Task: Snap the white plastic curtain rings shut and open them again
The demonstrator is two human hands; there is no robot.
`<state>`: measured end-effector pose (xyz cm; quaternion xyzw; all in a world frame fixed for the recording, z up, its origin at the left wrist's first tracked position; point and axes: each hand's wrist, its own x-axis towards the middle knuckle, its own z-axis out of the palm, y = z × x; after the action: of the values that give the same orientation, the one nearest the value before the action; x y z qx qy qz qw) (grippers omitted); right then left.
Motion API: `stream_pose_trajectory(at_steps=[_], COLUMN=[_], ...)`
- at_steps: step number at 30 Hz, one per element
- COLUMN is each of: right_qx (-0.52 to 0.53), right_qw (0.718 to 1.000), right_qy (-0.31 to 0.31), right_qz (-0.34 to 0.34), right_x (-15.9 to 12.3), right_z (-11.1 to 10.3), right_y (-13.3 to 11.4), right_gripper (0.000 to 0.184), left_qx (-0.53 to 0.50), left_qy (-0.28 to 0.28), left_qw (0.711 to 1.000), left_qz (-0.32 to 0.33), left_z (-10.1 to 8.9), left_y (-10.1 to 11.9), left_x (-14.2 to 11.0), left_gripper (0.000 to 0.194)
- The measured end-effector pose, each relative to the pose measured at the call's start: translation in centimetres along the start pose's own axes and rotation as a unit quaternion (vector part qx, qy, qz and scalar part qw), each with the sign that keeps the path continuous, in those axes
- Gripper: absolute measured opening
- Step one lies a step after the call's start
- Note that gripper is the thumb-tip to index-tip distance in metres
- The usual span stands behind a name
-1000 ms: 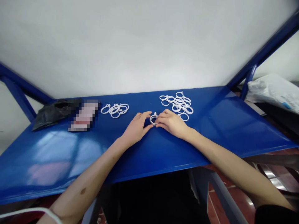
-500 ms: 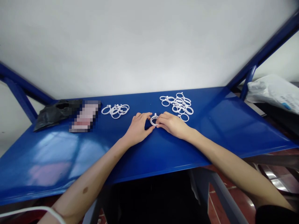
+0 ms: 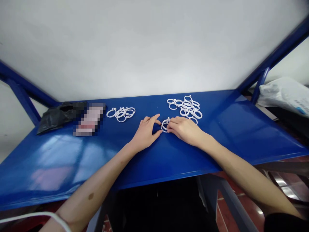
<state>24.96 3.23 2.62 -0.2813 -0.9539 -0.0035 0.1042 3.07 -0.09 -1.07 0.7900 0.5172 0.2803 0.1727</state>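
Close to the middle of the blue table [image 3: 145,167], a small stack of white curtain rings [image 3: 163,126] lies between my hands. My right hand [image 3: 184,129] pinches the rings at their right side, its fingertips covering part of them. To their left, my left hand [image 3: 146,133] has thumb and fingers apart and holds nothing; a narrow gap separates it from the rings. Beyond my right hand spreads a larger pile of white curtain rings [image 3: 197,113], each with a small knob; one ring is partly hidden by the hand. A smaller ring pile [image 3: 121,116] lies up and left.
At the left of the table are a black plastic bag [image 3: 56,117] and a pixelated flat pink item [image 3: 88,120]. A white plastic bag [image 3: 285,95] sits off the right side. Blue metal bars [image 3: 263,80] slope along both sides, with a pale wall behind.
My left fingers have come off the rings and spread apart. My right hand and the rings have shifted slightly right, and the stacked rings now look less aligned.
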Motion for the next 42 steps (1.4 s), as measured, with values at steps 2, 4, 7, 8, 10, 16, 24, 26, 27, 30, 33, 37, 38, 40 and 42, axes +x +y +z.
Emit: stream_pose_trajectory(at_steps=[2,4,7,8,10,16,24,26,27,30,33,37,38,40,42], right_qx=[0.005,0.017,0.036,0.041,0.046,-0.015,-0.086,-0.095,-0.099,-0.096,-0.048,0.031,0.036,0.023,-0.018], right_qw=[1.000,0.999,0.999,0.999,0.999,0.997,0.993,0.992,0.992,0.992,0.996,0.990,0.988,0.984,0.978], right_qy=[-0.019,-0.031,-0.037,-0.036,-0.027,0.000,0.046,0.061,0.068,0.076,0.078,0.134,0.149,0.159,0.143], right_qz=[0.008,0.012,0.008,0.004,-0.013,-0.072,-0.073,-0.052,-0.038,0.008,-0.012,-0.019,0.008,0.077,0.154], right_x=[-0.1,-0.1,-0.1,-0.1,0.0,0.0,0.4,0.5,0.6,0.7,0.8,0.6,0.4,-0.1,-0.9], right_z=[0.0,0.1,0.3,0.4,0.6,1.0,0.8,0.8,0.9,1.0,1.0,0.5,0.3,-0.1,-0.4], right_y=[-0.1,-0.2,-0.2,-0.1,-0.1,-0.3,-2.0,-2.6,-2.8,-3.2,-2.6,-0.1,0.7,2.7,4.8], right_gripper=[0.014,0.011,0.009,0.009,0.011,0.024,0.033,0.033,0.034,0.032,0.029,0.027,0.030,0.033,0.032], left_qx=[0.003,0.007,0.019,0.026,0.050,0.144,0.229,0.242,0.250,0.257,0.220,0.186,0.194,0.225,0.247], left_qy=[-0.002,-0.003,-0.004,-0.002,0.009,-0.013,0.027,0.048,0.055,0.062,0.049,0.075,0.089,0.103,0.138], left_qw=[1.000,1.000,1.000,1.000,0.998,0.974,0.953,0.952,0.951,0.953,0.966,0.975,0.974,0.968,0.959], left_qz=[0.002,0.003,0.009,0.014,0.029,0.174,0.198,0.183,0.175,0.146,0.129,0.096,0.076,0.036,-0.006], left_z=[0.0,0.0,0.0,0.0,-0.1,-0.7,-0.9,-0.8,-0.7,-0.3,-0.3,-2.0,-2.7,-4.2,-5.6], left_y=[0.1,0.1,0.1,0.1,0.2,0.1,0.6,1.2,1.4,1.7,1.0,-1.5,-2.2,-3.6,-4.8], left_x=[0.0,0.0,0.0,-0.1,-0.2,-0.4,-0.4,-0.5,-0.6,-0.7,-0.5,0.0,0.2,0.4,0.5], left_gripper=[0.065,0.064,0.059,0.056,0.045,0.011,0.038,0.039,0.039,0.036,0.032,0.027,0.028,0.028,0.027])
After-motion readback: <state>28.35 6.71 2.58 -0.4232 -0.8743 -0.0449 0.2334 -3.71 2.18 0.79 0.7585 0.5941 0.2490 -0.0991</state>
